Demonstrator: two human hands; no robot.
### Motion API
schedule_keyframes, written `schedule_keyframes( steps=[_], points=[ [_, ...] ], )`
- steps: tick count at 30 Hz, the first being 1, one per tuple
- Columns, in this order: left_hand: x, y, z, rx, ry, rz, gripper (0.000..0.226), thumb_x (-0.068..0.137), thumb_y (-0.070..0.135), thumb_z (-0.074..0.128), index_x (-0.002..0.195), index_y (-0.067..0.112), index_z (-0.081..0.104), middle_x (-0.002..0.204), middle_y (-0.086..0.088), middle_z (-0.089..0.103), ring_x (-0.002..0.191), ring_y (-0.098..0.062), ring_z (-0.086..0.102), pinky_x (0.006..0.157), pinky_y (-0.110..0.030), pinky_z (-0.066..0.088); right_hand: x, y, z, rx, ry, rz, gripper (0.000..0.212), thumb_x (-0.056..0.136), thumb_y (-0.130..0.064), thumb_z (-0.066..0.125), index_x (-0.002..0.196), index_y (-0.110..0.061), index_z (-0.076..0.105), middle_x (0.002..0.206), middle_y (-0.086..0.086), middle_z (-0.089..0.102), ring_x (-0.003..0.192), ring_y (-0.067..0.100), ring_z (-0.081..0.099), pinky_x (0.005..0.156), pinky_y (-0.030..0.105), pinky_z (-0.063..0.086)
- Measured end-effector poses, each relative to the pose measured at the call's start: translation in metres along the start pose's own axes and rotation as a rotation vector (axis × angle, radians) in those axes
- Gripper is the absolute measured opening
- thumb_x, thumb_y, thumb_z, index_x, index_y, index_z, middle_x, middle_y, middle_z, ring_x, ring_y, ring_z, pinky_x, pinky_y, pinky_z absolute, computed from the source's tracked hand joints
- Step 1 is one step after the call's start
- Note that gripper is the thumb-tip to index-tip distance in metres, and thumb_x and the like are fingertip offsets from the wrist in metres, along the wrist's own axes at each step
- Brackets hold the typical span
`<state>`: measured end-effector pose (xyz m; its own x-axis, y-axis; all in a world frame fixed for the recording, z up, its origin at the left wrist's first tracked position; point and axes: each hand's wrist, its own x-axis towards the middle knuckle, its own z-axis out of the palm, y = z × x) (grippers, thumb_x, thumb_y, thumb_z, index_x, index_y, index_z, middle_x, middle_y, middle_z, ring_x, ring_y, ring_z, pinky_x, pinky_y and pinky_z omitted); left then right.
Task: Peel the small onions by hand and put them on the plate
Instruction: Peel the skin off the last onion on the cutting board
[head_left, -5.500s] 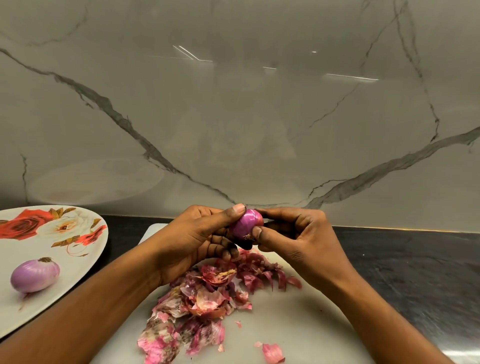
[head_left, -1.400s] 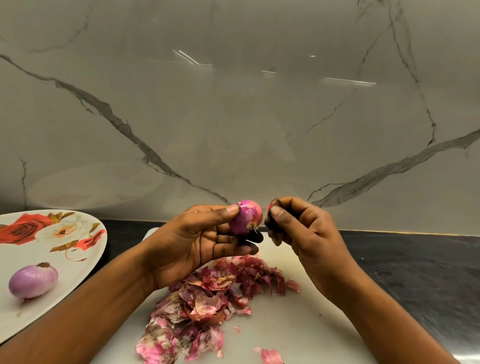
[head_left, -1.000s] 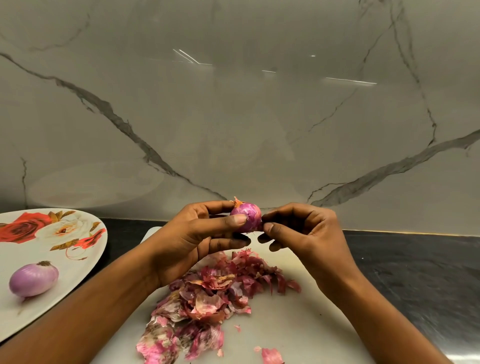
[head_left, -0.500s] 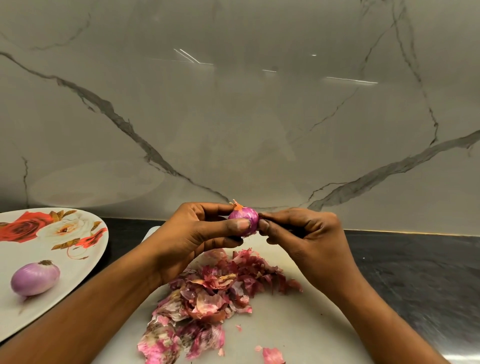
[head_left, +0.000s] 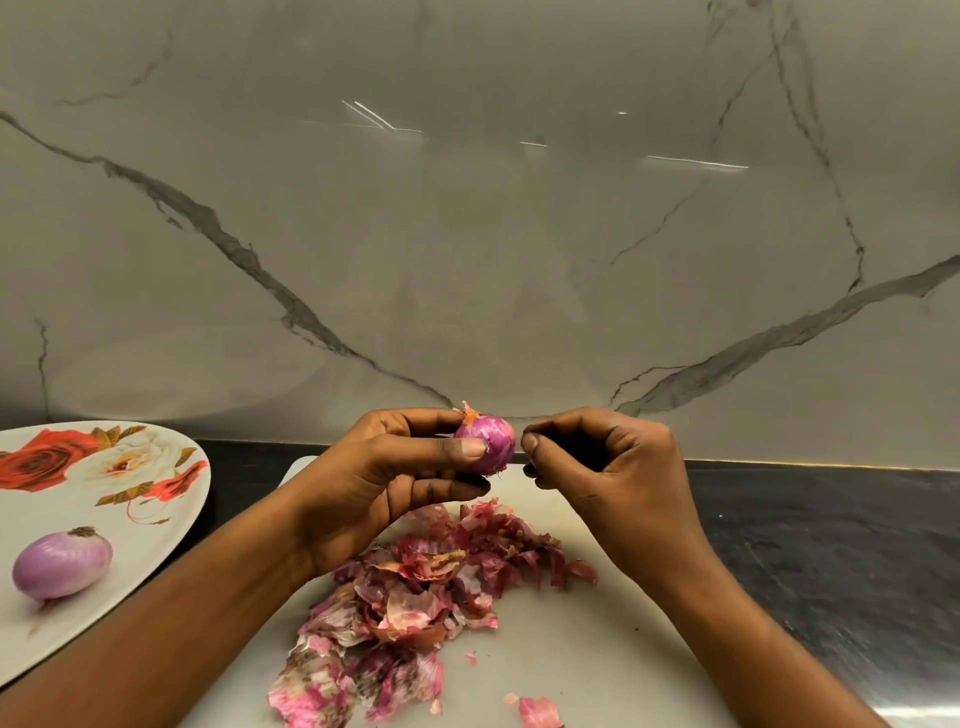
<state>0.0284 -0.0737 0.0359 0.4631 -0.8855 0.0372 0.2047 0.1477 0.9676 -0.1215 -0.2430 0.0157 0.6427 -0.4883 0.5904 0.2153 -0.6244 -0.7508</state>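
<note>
One wide-angle camera, worn on the person's head, looks forward and down across a dark surface (head_left: 831, 545) toward a marble wall (head_left: 467, 234) that fills the upper half of the frame. The view is close: both forearms enter from the bottom edge, and the left hand (head_left: 374, 483), gripping a small onion (head_left: 493, 434), sits beside the right hand (head_left: 608, 467) just below mid-frame. A white board (head_left: 597, 649) lies directly beneath the lens, running off the bottom edge; a floral plate (head_left: 156, 540) is cut off by the left edge.
</note>
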Motion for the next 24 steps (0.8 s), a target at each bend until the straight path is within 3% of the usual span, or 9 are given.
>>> schedule_keyframes(
  steps=[3, 10, 13, 15, 19, 21, 24],
  points=[
    [0.000, -0.001, -0.002, 0.027, -0.008, 0.005, 0.042, 0.073, 0.004, 0.082, 0.115, 0.008, 0.080, 0.121, -0.018, 0.076, 0.103, -0.035, 0.076, 0.081, -0.030, 0.064, -0.001, -0.002, 0.000, 0.041, -0.025, 0.015, 0.013, 0.090, -0.008, 0.079, 0.102, -0.015, 0.082, 0.088, -0.004, 0.081, 0.081, 0.018, 0.080, 0.073, 0.032, 0.066],
    [0.000, -0.004, -0.005, 0.153, -0.022, 0.005, 0.048, 0.077, -0.001, 0.079, 0.124, 0.011, 0.076, 0.124, -0.014, 0.075, 0.118, -0.033, 0.072, 0.097, -0.038, 0.061, 0.000, -0.007, 0.000, 0.193, -0.151, 0.170, 0.038, 0.081, -0.031, 0.078, 0.114, -0.013, 0.080, 0.094, 0.002, 0.083, 0.085, 0.022, 0.081, 0.075, 0.037, 0.067],
    [-0.001, -0.004, -0.005, 0.178, -0.029, 0.007, 0.053, 0.075, 0.000, 0.078, 0.126, 0.012, 0.074, 0.123, -0.012, 0.076, 0.117, -0.030, 0.072, 0.098, -0.036, 0.061, 0.001, -0.008, -0.001, 0.224, -0.154, 0.200, 0.030, 0.081, -0.026, 0.079, 0.109, -0.014, 0.081, 0.093, 0.003, 0.083, 0.084, 0.023, 0.081, 0.076, 0.037, 0.067],
    [-0.001, -0.003, -0.004, 0.170, -0.035, 0.011, 0.053, 0.074, -0.001, 0.078, 0.126, 0.011, 0.074, 0.123, -0.012, 0.076, 0.116, -0.029, 0.073, 0.097, -0.034, 0.061, 0.001, -0.008, -0.001, 0.225, -0.143, 0.181, 0.018, 0.087, -0.012, 0.079, 0.105, -0.018, 0.082, 0.091, 0.003, 0.083, 0.082, 0.023, 0.081, 0.075, 0.034, 0.066],
    [-0.001, -0.003, -0.004, 0.156, -0.040, 0.016, 0.051, 0.077, -0.004, 0.076, 0.126, 0.009, 0.074, 0.123, -0.013, 0.076, 0.116, -0.030, 0.073, 0.099, -0.037, 0.060, 0.000, -0.009, -0.001, 0.211, -0.117, 0.175, 0.032, 0.094, 0.006, 0.069, 0.098, -0.023, 0.081, 0.088, 0.002, 0.083, 0.079, 0.021, 0.080, 0.072, 0.027, 0.065],
    [-0.001, -0.003, -0.005, 0.163, -0.040, 0.014, 0.053, 0.076, -0.004, 0.077, 0.127, 0.010, 0.074, 0.124, -0.012, 0.076, 0.117, -0.030, 0.073, 0.099, -0.036, 0.060, 0.000, -0.010, -0.001, 0.221, -0.115, 0.175, 0.028, 0.094, 0.002, 0.071, 0.096, -0.023, 0.081, 0.088, 0.003, 0.083, 0.080, 0.022, 0.080, 0.071, 0.028, 0.065],
    [-0.001, -0.004, -0.006, 0.188, -0.044, 0.014, 0.054, 0.076, -0.004, 0.078, 0.129, 0.010, 0.072, 0.123, -0.011, 0.076, 0.116, -0.028, 0.073, 0.097, -0.032, 0.061, 0.000, -0.010, -0.001, 0.257, -0.141, 0.182, 0.014, 0.083, -0.022, 0.080, 0.097, -0.022, 0.082, 0.090, 0.003, 0.083, 0.083, 0.024, 0.080, 0.073, 0.033, 0.066]
  ],
)
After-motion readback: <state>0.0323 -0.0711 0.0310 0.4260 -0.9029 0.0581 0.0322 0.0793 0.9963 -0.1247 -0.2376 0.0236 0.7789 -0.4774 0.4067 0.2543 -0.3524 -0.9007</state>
